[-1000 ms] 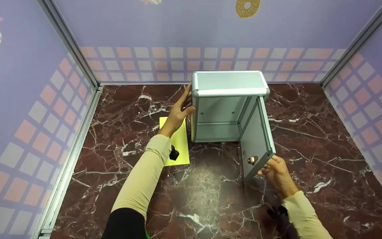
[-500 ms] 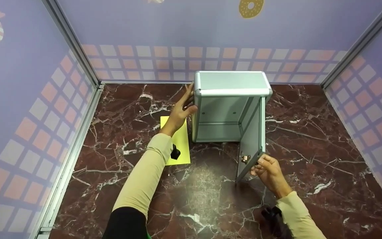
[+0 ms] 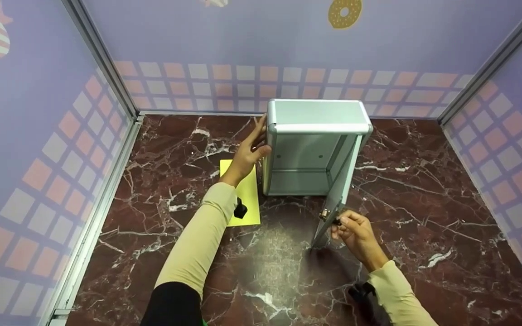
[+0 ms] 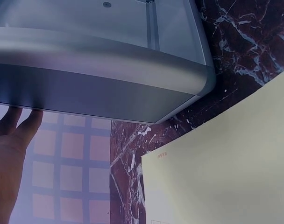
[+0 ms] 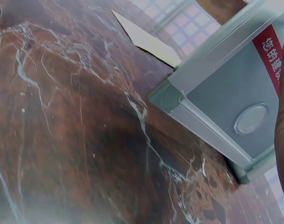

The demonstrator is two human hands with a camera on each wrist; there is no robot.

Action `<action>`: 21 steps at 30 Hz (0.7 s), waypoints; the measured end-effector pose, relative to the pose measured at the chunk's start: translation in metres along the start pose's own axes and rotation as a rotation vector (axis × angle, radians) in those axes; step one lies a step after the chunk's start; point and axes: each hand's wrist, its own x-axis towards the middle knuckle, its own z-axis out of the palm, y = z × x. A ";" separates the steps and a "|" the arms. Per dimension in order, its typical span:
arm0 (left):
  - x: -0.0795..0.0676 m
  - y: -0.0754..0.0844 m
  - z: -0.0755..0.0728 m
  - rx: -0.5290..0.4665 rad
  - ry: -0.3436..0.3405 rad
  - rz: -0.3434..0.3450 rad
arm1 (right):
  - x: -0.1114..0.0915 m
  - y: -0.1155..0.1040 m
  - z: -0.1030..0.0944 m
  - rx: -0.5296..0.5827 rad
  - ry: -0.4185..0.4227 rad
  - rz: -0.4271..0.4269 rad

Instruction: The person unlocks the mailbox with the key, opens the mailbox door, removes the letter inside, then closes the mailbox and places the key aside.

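Note:
A silver metal box (image 3: 317,115) stands upright with its hinged door (image 3: 345,176) partly open toward me. My left hand (image 3: 245,156) rests with extended fingers against the box's left side; its fingertips touch the side panel's back edge in the left wrist view. A brass-coloured lock (image 3: 324,214) sits on the door's inner face near the free edge. On the outer side, my right hand (image 3: 355,233) pinches a small dark key-like piece (image 3: 337,221), mostly hidden by the fingers. A red strip with printed characters (image 5: 269,53) shows on a grey panel in the right wrist view.
A yellow sheet (image 3: 246,199) lies on the dark red marbled tabletop (image 3: 170,181), left of the box and partly under my left forearm. Patterned walls (image 3: 224,40) close in the back and both sides.
The door has swung leftward, toward the box's opening, with my right hand moving along with it. My left hand stays at the box's side; the box stands in the same place.

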 end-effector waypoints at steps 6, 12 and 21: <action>-0.001 -0.012 -0.003 0.007 0.018 0.007 | 0.006 0.009 0.008 -0.028 0.018 -0.013; -0.001 -0.007 -0.003 0.004 -0.006 0.006 | 0.011 0.018 0.015 -0.024 0.031 -0.030; -0.005 0.026 0.000 0.045 -0.036 0.009 | 0.024 0.031 0.027 -0.020 0.084 -0.052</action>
